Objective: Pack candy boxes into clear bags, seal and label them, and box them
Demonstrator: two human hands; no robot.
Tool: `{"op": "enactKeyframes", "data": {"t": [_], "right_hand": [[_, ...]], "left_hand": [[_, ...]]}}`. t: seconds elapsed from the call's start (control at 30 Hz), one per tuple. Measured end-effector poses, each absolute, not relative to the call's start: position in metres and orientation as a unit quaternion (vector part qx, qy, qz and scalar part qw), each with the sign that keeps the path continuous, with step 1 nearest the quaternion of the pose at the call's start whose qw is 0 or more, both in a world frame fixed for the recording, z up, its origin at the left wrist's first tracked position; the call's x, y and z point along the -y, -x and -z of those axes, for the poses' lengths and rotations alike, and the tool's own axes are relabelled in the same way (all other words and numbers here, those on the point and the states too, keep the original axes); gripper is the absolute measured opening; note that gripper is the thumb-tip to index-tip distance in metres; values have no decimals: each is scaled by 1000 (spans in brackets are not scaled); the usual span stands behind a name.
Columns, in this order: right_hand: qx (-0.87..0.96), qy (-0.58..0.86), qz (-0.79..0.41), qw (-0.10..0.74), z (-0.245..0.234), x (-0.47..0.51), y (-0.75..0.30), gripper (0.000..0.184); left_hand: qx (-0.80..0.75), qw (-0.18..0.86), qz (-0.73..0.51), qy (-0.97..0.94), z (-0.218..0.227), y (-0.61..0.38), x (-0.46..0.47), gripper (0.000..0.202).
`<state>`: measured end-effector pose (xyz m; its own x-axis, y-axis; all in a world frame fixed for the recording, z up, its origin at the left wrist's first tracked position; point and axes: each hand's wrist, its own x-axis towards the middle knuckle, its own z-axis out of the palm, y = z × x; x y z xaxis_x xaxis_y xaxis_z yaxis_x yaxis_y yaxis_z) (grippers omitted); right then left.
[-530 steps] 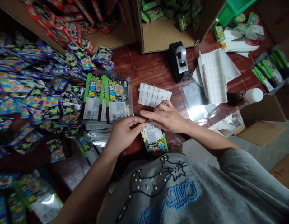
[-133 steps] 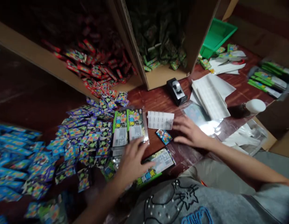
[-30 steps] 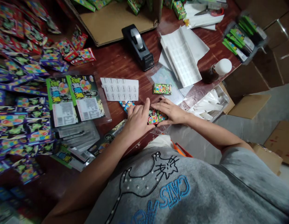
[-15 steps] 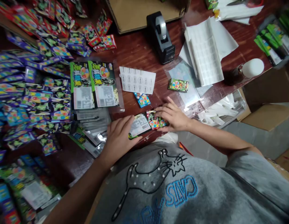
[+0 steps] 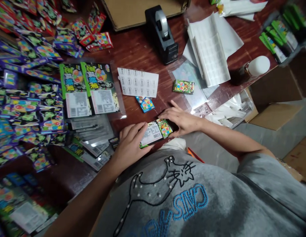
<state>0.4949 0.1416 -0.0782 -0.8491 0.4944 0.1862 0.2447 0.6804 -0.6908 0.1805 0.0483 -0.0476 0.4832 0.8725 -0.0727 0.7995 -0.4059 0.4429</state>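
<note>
A flat printed candy bag [image 5: 153, 132] with a white label lies at the table's near edge, in front of my body. My left hand [image 5: 131, 141] grips its left end, fingers on top and thumb along the near side. At the bag's right end sits a small green candy box [image 5: 164, 127]. My right hand [image 5: 183, 120] curls round the box's outer end, with thumb and fingers on opposite sides. How far the box reaches into the bag I cannot tell. Just beyond lies a blue candy box [image 5: 145, 103], partly under a sticker sheet [image 5: 138, 82].
Heaped purple candy boxes [image 5: 26, 108] and red ones [image 5: 24, 16] fill the left. Two printed bags [image 5: 90, 89] lie beside them. Further back stand a tape dispenser [image 5: 162, 36] and a cardboard box [image 5: 143, 13]. To the right are another green box [image 5: 183, 86], paper sheets [image 5: 208, 49] and a white-capped bottle [image 5: 259, 65].
The red box that showed between the bag and my right hand is out of sight. The green box now meets the bag's end. The view has shifted slightly.
</note>
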Motion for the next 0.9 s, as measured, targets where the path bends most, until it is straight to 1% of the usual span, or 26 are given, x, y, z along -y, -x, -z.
{"op": "enactKeyframes", "data": {"t": [0.23, 0.33, 0.47, 0.53, 0.63, 0.7, 0.8, 0.9], "right_hand": [[893, 194, -365, 177, 82, -158, -490, 87], [893, 193, -364, 182, 83, -162, -488, 86], [892, 193, -366, 179, 75, -166, -488, 80], [887, 215, -357, 198, 65, -168, -492, 77], [872, 285, -318, 238, 51, -166, -496, 79], [874, 298, -303, 236, 46, -163, -494, 79], [892, 244, -322, 204, 45, -157, -488, 77], [894, 185, -356, 199, 45, -155, -481, 85]], "left_hand": [[-497, 215, -125, -832, 48, -180, -49, 73], [-517, 216, -113, -820, 47, -180, -51, 74], [-537, 201, -103, -813, 43, -182, -51, 73], [-550, 182, -110, -808, 39, -182, -50, 74], [-554, 157, -130, -807, 34, -183, -49, 80], [-548, 146, -146, -810, 31, -184, -49, 83], [-545, 134, -157, -813, 28, -188, -48, 84], [-549, 139, -159, -809, 26, -197, -47, 85]]}}
